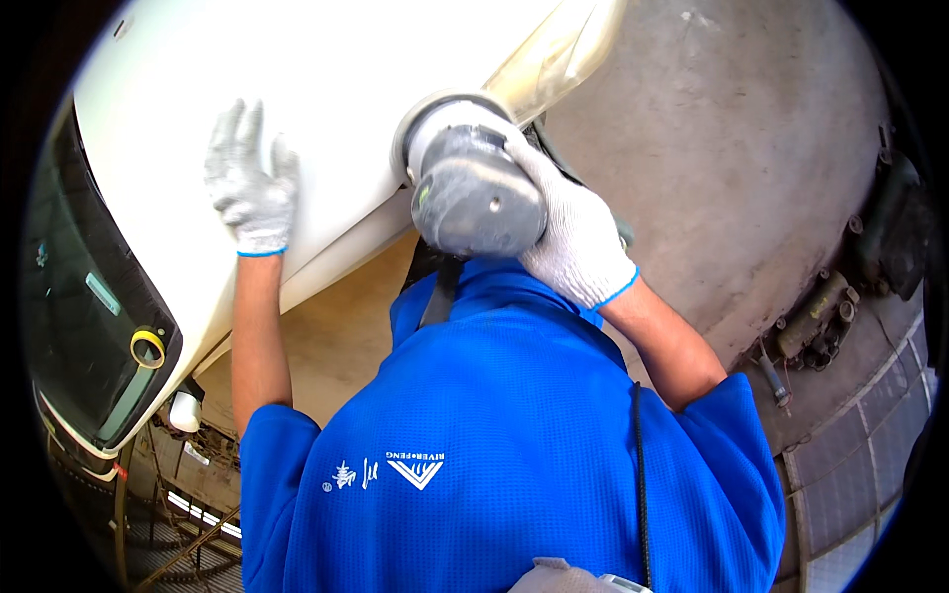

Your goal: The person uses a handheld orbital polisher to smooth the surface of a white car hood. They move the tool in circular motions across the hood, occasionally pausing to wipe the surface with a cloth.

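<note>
My right hand (578, 227), in a white knit glove with a blue cuff, wraps round the side of a grey and black orbital sander (479, 203). The sander's round pad end meets the edge of a white car hood (326, 59), near the headlight (554, 59). Flat on the hood to the left lies my left hand (252, 183), gloved the same way, fingers stretched and holding nothing. Its palm side is hidden. A dark hose or strap (442, 292) runs from the sander down toward my blue shirt.
At the far left is the dark windshield (84, 287), with a roll of yellow tape (147, 348) at its lower corner. A white side mirror (185, 411) juts out below. Dirty metal parts (816, 316) lie on the concrete floor (722, 168) at the right.
</note>
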